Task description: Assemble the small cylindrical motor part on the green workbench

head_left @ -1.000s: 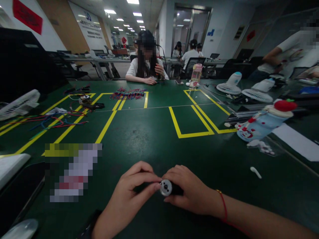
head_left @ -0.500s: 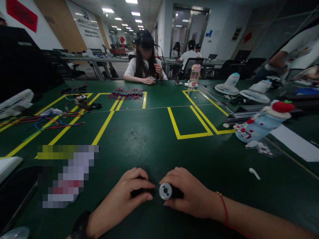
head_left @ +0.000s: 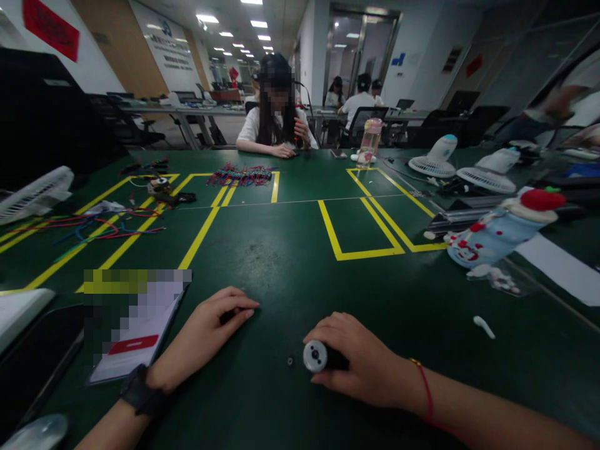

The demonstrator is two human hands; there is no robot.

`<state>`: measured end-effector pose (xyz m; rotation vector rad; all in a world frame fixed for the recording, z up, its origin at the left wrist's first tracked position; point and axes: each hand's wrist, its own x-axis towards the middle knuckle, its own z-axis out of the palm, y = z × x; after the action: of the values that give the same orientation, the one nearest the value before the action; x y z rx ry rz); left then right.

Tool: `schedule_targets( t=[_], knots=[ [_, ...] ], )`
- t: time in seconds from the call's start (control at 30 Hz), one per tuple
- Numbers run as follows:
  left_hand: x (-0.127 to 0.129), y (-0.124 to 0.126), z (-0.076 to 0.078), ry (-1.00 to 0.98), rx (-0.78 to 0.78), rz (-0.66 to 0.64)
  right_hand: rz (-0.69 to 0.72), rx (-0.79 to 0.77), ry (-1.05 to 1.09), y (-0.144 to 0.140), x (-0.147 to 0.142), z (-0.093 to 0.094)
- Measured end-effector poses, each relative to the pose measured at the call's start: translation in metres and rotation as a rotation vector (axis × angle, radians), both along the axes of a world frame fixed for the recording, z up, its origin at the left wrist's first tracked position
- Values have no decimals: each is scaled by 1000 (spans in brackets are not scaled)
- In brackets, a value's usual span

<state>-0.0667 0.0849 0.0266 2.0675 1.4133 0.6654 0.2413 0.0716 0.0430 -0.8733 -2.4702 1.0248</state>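
Observation:
My right hand (head_left: 354, 359) is wrapped round a small motor (head_left: 315, 356), a dark cylinder. Its round silver end, with a centre hub and small dark holes, faces left. On the table just left of the motor lies a tiny ring-like metal part (head_left: 290, 361), too small to name surely. Further left, my left hand (head_left: 213, 322) is low over the table. Its thumb and forefinger tips are drawn together, and anything between them is hidden.
A phone-like slab (head_left: 140, 344) lies by my left wrist, with a mouse (head_left: 40, 432) nearer me. Loose wires (head_left: 112, 225) lie on the left. On the right are a blue strawberry-topped bottle (head_left: 497, 234) and a white earbud (head_left: 484, 327). A person (head_left: 276, 119) sits opposite.
My left hand has moved up and left, away from the motor, its thumb and forefinger closing together. The tiny metal part now shows on the table. My right hand keeps hold of the motor.

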Motion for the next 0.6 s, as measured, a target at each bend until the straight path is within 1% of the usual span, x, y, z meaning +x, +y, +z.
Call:
schedule_targets(
  t=[0.2, 0.3, 0.43, 0.5, 0.6],
  knots=[
    [13, -8, 5, 48, 12, -48, 0, 12, -6, -1, 1, 1],
    [29, -20, 11, 76, 12, -93, -1, 20, 2, -2, 0, 1],
    [53, -34, 16, 106, -13, -201, -6, 33, -4, -2, -2, -1],
    [61, -38, 17, 81, -31, -226, -6, 36, -8, -1, -2, -2],
    [68, -40, 20, -53, -56, -181, -2, 36, -12, -1, -3, -1]
  ],
)
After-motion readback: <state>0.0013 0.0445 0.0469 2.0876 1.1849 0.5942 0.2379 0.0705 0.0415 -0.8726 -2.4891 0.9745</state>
